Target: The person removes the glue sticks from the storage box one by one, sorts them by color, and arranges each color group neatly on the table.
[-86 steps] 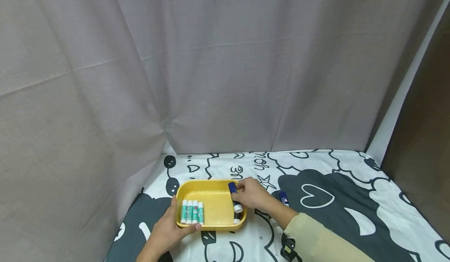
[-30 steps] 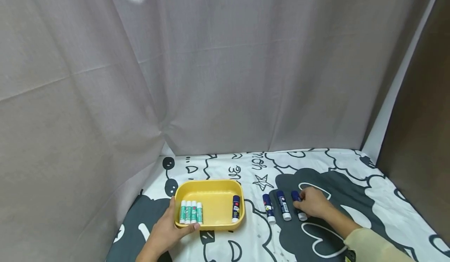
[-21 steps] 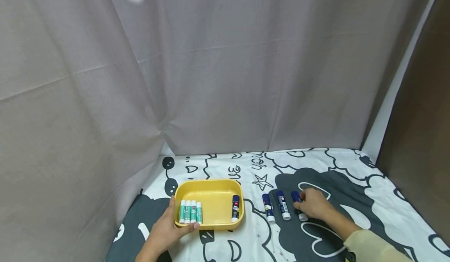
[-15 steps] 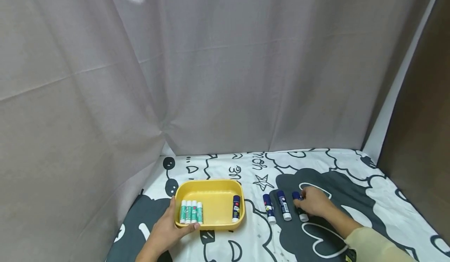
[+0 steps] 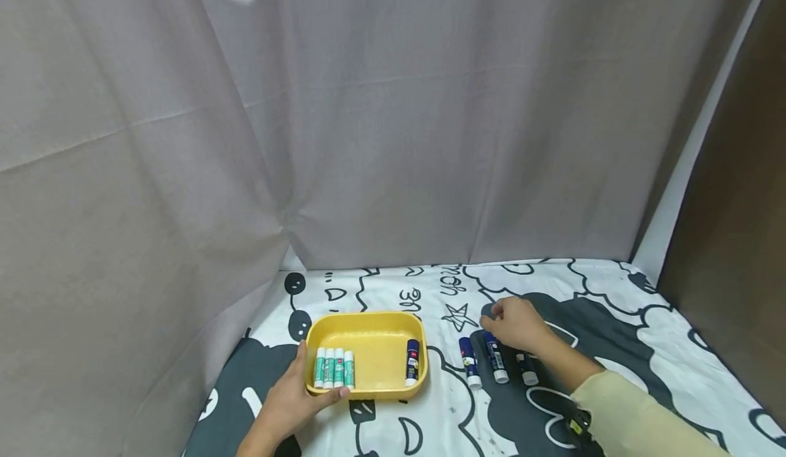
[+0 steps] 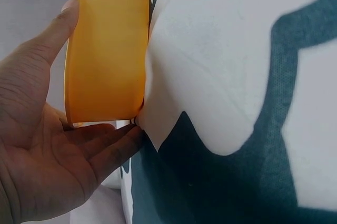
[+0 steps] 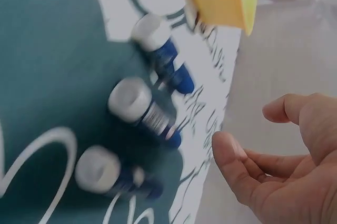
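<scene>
The yellow tray (image 5: 377, 392) sits on the patterned cloth, its near-left corner gripped by my left hand (image 5: 288, 399). In the left wrist view the thumb lies on the tray's rim and the fingers curl at its end wall. Several green-and-white glue sticks (image 5: 334, 370) lie side by side at the tray's left. One dark blue glue stick (image 5: 412, 363) lies at its right. Outside, three more lie in a row: a left glue stick (image 5: 469, 363), a middle glue stick (image 5: 497, 358) and a right glue stick (image 5: 527, 370), partly hidden. Above them hovers my right hand (image 5: 518, 324), thumb and fingers apart, holding nothing.
A black-and-white patterned cloth (image 5: 454, 416) covers the surface. Behind it hangs a grey curtain (image 5: 393, 136), and a brown panel (image 5: 731, 239) stands at the right. A dark wrist device (image 5: 580, 426) sits by the right sleeve.
My right hand has carried a blue glue stick from the tray to the row's right end and let it go. It has since lifted and moved left. The left hand stays on the tray.
</scene>
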The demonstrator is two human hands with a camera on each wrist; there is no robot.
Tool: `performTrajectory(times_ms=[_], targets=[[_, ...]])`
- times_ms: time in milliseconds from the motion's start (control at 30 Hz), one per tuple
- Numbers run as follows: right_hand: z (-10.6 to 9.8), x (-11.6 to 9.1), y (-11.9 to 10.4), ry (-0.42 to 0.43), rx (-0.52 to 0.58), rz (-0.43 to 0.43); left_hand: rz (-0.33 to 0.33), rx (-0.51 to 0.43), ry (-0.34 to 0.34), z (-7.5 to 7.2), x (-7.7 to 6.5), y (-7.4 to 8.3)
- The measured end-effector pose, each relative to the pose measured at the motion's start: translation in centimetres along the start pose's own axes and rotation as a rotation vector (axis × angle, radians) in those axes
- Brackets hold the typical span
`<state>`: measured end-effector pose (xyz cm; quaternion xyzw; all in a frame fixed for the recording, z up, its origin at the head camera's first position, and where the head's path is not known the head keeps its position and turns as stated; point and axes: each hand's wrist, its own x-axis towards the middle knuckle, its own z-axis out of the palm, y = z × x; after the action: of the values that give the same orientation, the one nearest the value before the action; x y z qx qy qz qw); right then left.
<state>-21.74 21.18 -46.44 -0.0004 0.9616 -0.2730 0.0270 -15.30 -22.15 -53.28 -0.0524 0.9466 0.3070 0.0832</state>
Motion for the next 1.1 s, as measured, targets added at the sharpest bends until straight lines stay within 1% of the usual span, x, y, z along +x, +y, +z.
performTrajectory(times_ms=[100, 300, 500, 567, 667, 767, 967, 1100], targets=[[0.6, 0.1, -2.2, -0.018, 0.019, -0.028, -0.006, -0.003, -0.003, 0.0, 0.0, -0.1], [2.2, 0.2, -6.1, -0.048, 0.058, -0.046, -0.004, -0.004, 0.005, 0.1, 0.1, -0.2], [3.9, -0.2, -9.3, -0.118, 0.11, -0.04, -0.016, 0.001, 0.001, 0.2, 0.0, -0.3], [4.5, -0.2, -10.1, -0.131, 0.113, -0.052, -0.016, 0.001, 0.001, 0.2, 0.0, -0.3], [5.4, -0.3, -11.1, -0.139, 0.105, -0.07, -0.01, 0.0, 0.003, 0.2, 0.0, -0.2], [6.3, -0.3, -11.8, -0.149, 0.069, -0.091, -0.004, -0.004, 0.003, 0.3, 0.1, -0.2], [8.1, -0.2, -12.5, -0.174, 0.033, -0.121, -0.011, -0.003, 0.001, 0.4, 0.2, -0.2], [9.0, -0.3, -13.3, -0.173, -0.028, -0.143, -0.013, -0.003, -0.001, 0.4, 0.2, -0.3]])
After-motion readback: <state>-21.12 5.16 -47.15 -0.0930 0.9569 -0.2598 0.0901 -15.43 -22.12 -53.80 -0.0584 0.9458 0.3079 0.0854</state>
